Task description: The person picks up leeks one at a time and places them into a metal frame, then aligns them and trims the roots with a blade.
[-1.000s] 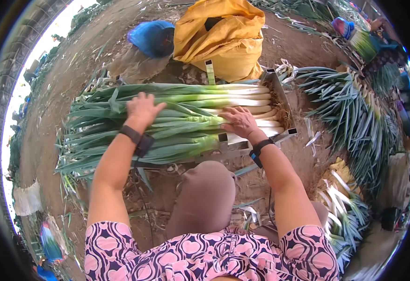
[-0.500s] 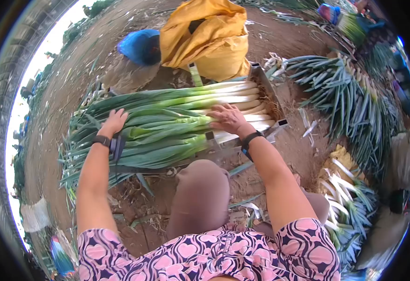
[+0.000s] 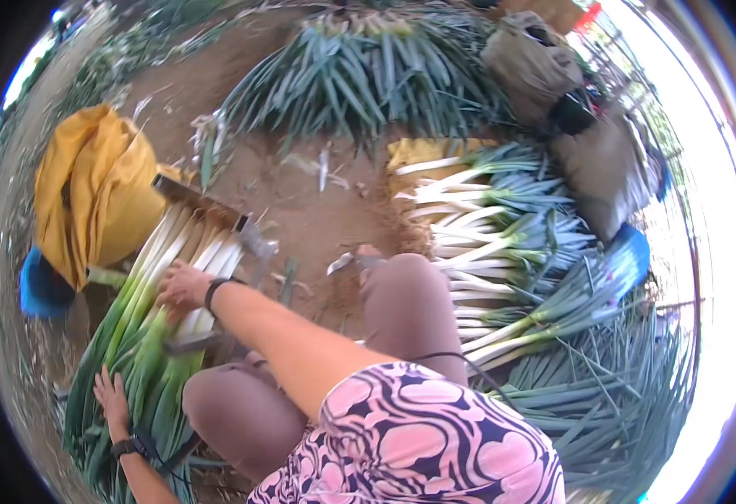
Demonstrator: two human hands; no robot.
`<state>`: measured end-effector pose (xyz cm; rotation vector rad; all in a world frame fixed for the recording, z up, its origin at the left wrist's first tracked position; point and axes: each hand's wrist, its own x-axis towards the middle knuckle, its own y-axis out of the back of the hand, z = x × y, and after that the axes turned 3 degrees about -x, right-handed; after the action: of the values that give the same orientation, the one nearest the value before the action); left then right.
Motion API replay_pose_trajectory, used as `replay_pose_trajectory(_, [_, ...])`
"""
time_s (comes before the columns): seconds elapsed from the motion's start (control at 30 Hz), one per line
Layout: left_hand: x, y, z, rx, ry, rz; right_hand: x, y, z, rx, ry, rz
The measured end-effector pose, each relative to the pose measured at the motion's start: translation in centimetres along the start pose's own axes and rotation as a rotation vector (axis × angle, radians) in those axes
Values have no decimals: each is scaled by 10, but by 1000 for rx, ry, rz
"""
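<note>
A bundle of leeks lies in a metal frame at the left of the head view. Their white stems and roots point toward the frame's end plate, and the green leaves trail toward me. My left hand rests on the leaves with its fingers spread, and a dark watch is on the wrist. Across the paler stems lies my right hand, fingers apart and slightly bent, pressing on the leeks from above. Neither hand is wrapped round a leek.
Beside the frame stands a yellow sack with a blue bag. More leeks lie right of my knees, partly on yellow sacking. A large leek heap sits at the back, near a grey-brown sack. Scraps litter the soil.
The view has swung to the right, so the framed leeks now appear at the left and the right-hand pile shows fully. Both hands stay on the leeks.
</note>
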<state>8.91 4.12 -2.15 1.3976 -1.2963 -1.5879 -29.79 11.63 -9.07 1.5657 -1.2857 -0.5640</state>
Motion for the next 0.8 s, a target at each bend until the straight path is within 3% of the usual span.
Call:
replay_pose_trajectory(0.07, [-1, 3, 4, -78, 27, 46, -10, 8, -8, -55, -157, 40])
replay_pose_trajectory(0.1, [3, 1, 1, -76, 3, 64, -22, 25, -7, -76, -129, 67])
replay_pose_trajectory(0.2, [12, -5, -16, 23, -29, 93, -49, 94, 12, 156, -148, -242])
replay_pose_trajectory(0.23, [21, -14, -32, -124, -25, 217, -78, 135, 22, 301, -28, -269])
replay_pose_trajectory(0.27, [32, -18, -54, -169, -37, 168, -120, 208, 7, 359, -137, -391])
replay_pose_trajectory(0.3, [43, -18, -78, -212, -48, 118, -150, 230, 27, 554, -181, -458])
replay_pose_trajectory(0.33, [47, -12, -90, -254, -54, 69, -195, 273, 29, 591, -318, -434])
replay_pose_trajectory(0.37, [30, 0, -85, -11, -23, 44, -241, 285, 57, 768, -464, -377])
replay_pose_trajectory(0.4, [8, 8, -71, -41, 78, 53, -280, 317, 54, 553, -691, -301])
replay_pose_trajectory(0.47, [-27, 18, -51, -95, 290, 67, -385, 322, 87, 454, -1068, -68])
replay_pose_trajectory(0.5, [-8, 0, -84, -93, 309, 109, -437, 326, 103, 424, -1241, 80])
replay_pose_trajectory(0.53, [-13, 2, -79, -78, 387, 86, -511, 294, 135, 419, -1291, 292])
replay_pose_trajectory(0.6, [-22, 8, -65, -48, 544, 47, -631, 229, 161, 372, -1561, 457])
replay_pose_trajectory(0.7, [-19, 8, -88, -37, 546, 75, -763, 88, 161, -655, -1194, -89])
replay_pose_trajectory(0.73, [-17, 8, -96, -32, 543, 78, -772, 33, 176, -424, -1529, -337])
replay_pose_trajectory(0.77, [-15, 7, -103, -26, 543, 81, -759, 15, 171, 195, -1915, 417])
replay_pose_trajectory(0.8, [-11, 8, -105, -18, 544, 84, -737, 3, 166, 892, -2030, 1240])
